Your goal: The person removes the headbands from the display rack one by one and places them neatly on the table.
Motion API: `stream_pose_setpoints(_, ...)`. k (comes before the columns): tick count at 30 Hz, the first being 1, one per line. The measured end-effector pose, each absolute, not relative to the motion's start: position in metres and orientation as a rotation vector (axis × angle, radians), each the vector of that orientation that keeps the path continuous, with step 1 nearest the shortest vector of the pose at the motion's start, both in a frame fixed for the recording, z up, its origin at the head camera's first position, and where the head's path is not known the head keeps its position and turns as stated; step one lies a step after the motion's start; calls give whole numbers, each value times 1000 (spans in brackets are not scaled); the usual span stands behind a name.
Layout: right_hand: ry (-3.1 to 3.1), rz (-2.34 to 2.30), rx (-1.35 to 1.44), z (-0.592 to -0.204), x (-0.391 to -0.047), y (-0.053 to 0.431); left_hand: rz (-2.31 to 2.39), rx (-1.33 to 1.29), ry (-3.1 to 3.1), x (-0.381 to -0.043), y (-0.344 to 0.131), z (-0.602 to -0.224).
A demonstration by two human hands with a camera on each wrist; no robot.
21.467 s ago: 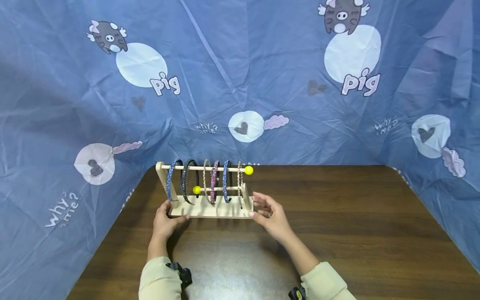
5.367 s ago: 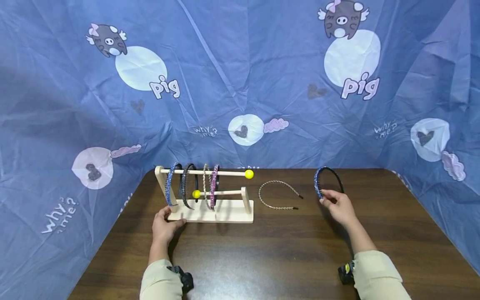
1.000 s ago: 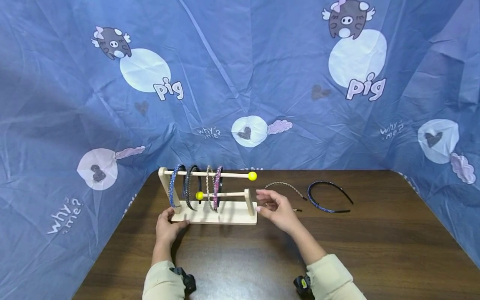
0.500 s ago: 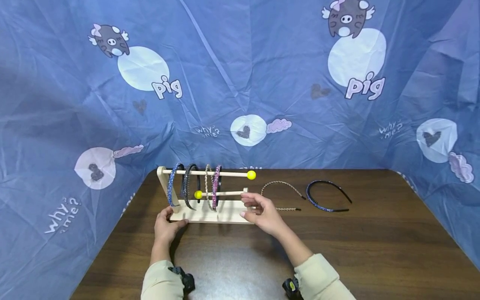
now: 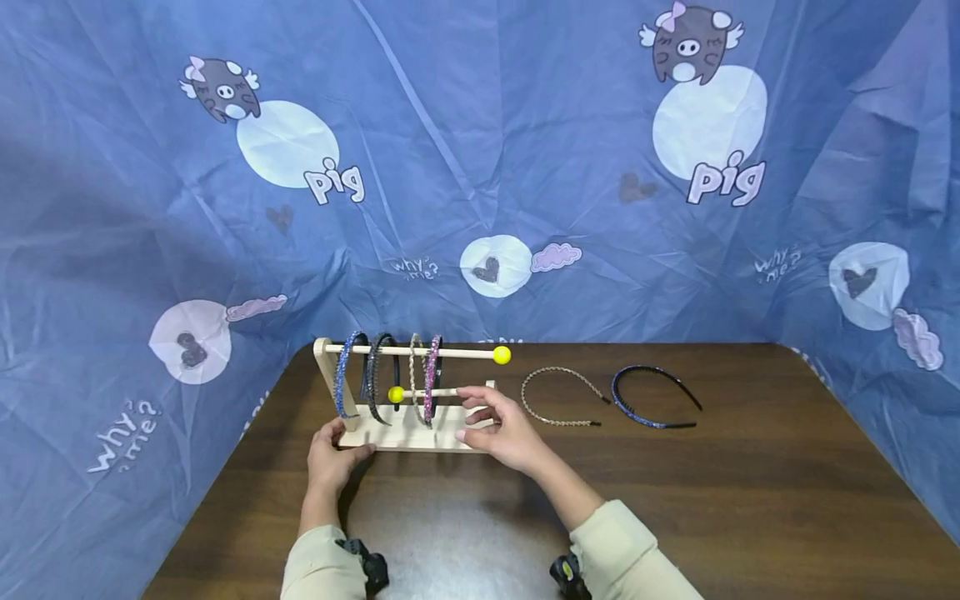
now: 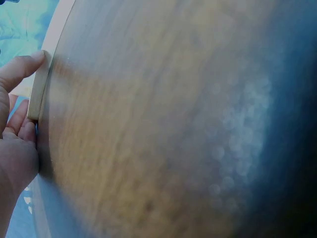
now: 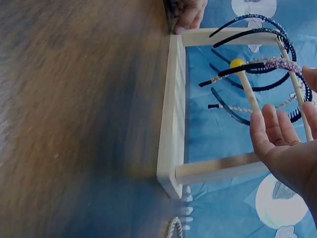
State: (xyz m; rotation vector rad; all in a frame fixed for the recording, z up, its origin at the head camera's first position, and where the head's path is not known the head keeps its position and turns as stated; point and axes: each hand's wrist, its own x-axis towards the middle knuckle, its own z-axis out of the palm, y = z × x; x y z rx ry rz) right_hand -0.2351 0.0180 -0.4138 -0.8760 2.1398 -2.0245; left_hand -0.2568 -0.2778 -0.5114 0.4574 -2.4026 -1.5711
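A wooden headband stand (image 5: 412, 437) has two rods tipped with yellow balls. My left hand (image 5: 330, 462) grips its left end, thumb (image 6: 30, 63) against the base's front edge. A pink glittery headband (image 5: 431, 379) hangs over the rods, with a gold braided headband (image 5: 413, 371) just left of it. Farther left hang a black headband (image 5: 373, 387) and a blue headband (image 5: 342, 379). My right hand (image 5: 506, 429) is at the lower rod, right of the pink headband, fingers spread and nothing held. In the right wrist view, its fingertips lie close to the lower rod (image 7: 247, 89).
On the brown wooden table (image 5: 675, 500), a second gold braided headband (image 5: 555, 423) lies right of the stand. Beyond it lies another blue headband (image 5: 637, 417). A blue printed cloth (image 5: 420, 167) rises behind the table's far edge.
One gold and one blue headband have gone from the stand to the table; my right hand let go of the blue one. Lately it has moved left to the lower rod. My left hand stays.
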Motion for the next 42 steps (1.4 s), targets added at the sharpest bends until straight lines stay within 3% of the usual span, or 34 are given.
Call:
stream_pose_setpoints(29, 2002, -2175, -754, -410, -237, -31, -1568, 482, -2413, -255, -276, -512)
stream_pose_setpoints(42, 2238, -2204, -783, -407, -234, -35, -1561, 477, -2417, -253, -274, -509)
